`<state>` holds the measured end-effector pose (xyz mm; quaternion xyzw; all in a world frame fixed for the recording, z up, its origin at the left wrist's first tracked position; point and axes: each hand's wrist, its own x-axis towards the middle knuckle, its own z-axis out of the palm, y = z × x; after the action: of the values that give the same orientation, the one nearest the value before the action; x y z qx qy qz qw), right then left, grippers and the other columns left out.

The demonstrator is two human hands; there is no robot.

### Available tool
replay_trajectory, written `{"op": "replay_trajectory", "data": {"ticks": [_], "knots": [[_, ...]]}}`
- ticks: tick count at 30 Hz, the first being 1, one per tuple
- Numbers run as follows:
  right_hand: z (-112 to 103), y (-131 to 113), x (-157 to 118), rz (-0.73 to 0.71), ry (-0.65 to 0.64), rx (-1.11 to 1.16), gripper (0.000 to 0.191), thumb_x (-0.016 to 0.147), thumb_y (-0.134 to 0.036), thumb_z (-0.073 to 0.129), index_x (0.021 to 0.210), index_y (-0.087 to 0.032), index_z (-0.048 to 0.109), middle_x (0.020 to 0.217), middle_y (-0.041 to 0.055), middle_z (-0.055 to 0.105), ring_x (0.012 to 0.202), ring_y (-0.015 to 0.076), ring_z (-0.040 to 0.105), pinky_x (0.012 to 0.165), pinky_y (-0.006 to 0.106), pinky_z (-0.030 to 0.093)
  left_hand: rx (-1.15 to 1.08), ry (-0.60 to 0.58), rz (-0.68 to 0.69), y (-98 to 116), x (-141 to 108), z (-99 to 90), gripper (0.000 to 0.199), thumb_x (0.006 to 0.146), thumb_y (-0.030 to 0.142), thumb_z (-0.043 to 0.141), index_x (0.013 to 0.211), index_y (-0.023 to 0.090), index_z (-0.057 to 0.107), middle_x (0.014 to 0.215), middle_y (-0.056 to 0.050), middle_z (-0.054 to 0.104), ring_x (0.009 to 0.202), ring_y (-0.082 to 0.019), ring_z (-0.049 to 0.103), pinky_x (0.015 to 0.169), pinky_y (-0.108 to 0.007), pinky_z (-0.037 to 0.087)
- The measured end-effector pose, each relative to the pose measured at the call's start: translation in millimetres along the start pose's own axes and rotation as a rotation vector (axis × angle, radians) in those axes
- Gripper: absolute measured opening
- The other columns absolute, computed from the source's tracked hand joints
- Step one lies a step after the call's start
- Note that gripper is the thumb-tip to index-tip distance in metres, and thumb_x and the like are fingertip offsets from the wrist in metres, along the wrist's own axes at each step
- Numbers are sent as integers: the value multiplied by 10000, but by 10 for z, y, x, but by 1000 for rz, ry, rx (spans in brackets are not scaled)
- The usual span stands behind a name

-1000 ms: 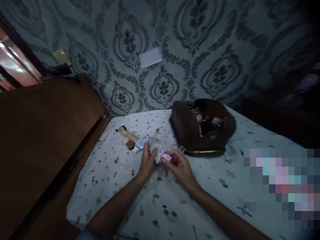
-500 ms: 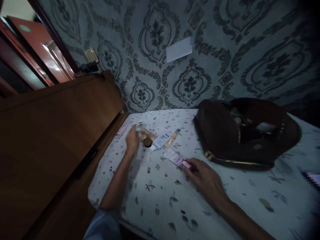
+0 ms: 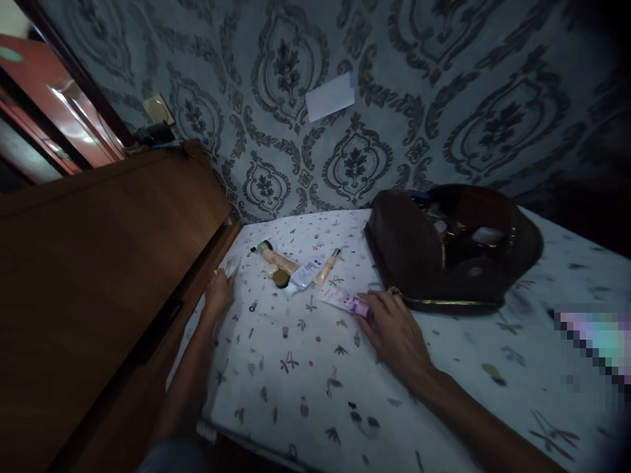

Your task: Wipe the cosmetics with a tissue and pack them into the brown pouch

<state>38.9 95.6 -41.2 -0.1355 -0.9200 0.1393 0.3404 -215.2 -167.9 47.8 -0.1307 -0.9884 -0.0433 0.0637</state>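
My right hand (image 3: 397, 332) holds the purple-capped end of a pink-and-white squeeze tube (image 3: 342, 301) low over the patterned sheet. At the sheet's left edge, my left hand (image 3: 219, 292) is closed around something pale and see-through, too blurred to name. Between my hands lies a small cluster: a beige tube (image 3: 280, 260) with a dark cap, a white-and-blue squeeze tube (image 3: 306, 273), a small round jar (image 3: 280, 278) with a brownish lid, and a slim beige tube (image 3: 327, 268) with a dark tip.
A dark brown bag (image 3: 409, 249) stands unzipped on the right, with small items inside. The patterned sheet (image 3: 300, 368) covers the bed. Along the left runs a wooden board (image 3: 113, 263); behind is a papered wall (image 3: 296, 157). A pixelated patch (image 3: 596, 341) appears at far right.
My left hand has moved left, away from the cluster, with the pale see-through thing. My right hand still has the pink-and-white tube. The view has swung slightly right.
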Motion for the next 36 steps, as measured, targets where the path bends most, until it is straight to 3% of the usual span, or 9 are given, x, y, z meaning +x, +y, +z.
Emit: {"op": "replay_trajectory", "data": {"ticks": [3, 7, 9, 11, 14, 17, 23, 31, 36], "knots": [[-69, -86, 16, -69, 32, 75, 304, 930, -292, 448, 1130, -143, 623, 1133, 155, 605, 1058, 291, 534, 924, 440, 452, -47, -50, 71, 141, -646, -34, 286, 909, 304, 484, 1149, 155, 530, 1047, -162, 652, 947, -299, 647, 778, -346, 464], [-101, -268, -40, -155, -81, 290, 276, 946, -274, 437, 1129, -181, 622, 1056, 114, 647, 1008, 248, 570, 897, 409, 485, -648, -218, 258, 503, -1603, 62, 449, 834, 318, 597, 1271, 236, 541, 1026, -120, 685, 907, -305, 649, 811, -357, 459], [-76, -327, -94, -192, -168, 366, 273, 913, -206, 455, 1127, -184, 623, 1040, 105, 655, 1002, 240, 577, 903, 414, 493, -912, -260, 269, 667, -1888, 111, 505, 767, 229, 647, 1266, 259, 578, 1072, -115, 688, 946, -314, 644, 866, -357, 451], [-41, -342, -143, -224, -226, 405, 353, 833, -109, 476, 1152, -175, 611, 1069, 105, 651, 1035, 244, 572, 932, 436, 489, -927, -293, 320, 766, -1997, 126, 532, 760, 162, 609, 1283, 250, 573, 1111, -114, 682, 990, -314, 636, 916, -369, 446], [-13, -318, -171, -242, -240, 419, 465, 743, -32, 480, 1177, -161, 590, 1093, 115, 642, 1059, 255, 564, 945, 459, 486, -566, -324, 486, 806, -1941, 93, 590, 823, 106, 465, 1403, 208, 432, 1174, -129, 648, 982, -287, 637, 902, -406, 475], [-35, -319, -151, -239, -230, 425, 351, 794, -55, 492, 1109, -153, 609, 1044, 125, 647, 1008, 257, 574, 893, 443, 510, -220, -217, 562, 809, -1826, 65, 642, 856, 60, 388, 1469, 230, 303, 1164, -125, 612, 966, -268, 621, 801, -399, 517], [-80, -405, -136, -282, -264, 443, 214, 829, -84, 499, 968, -157, 645, 996, 128, 653, 951, 253, 580, 833, 412, 526, -65, 15, 849, 833, -1685, 155, 475, 882, 168, 536, 1347, 241, 469, 1105, -102, 538, 1017, -270, 521, 862, -426, 497], [-63, -572, -96, -269, -332, 397, 254, 911, -270, 539, 1121, -171, 642, 1027, 111, 676, 975, 255, 596, 869, 432, 510, -156, -7, 604, 541, -1146, 251, 217, 963, 270, 430, 1022, 203, 628, 1003, -70, 526, 938, -210, 549, 769, -310, 476], [21, -760, -40, -120, -423, 310, 253, 886, -288, 590, 1110, -188, 654, 1033, 103, 690, 960, 257, 608, 834, 398, 506, -230, -60, 488, 314, -746, 319, 248, 964, 257, 421, 1097, 185, 618, 1019, -80, 598, 959, -214, 593, 851, -328, 467]]}}
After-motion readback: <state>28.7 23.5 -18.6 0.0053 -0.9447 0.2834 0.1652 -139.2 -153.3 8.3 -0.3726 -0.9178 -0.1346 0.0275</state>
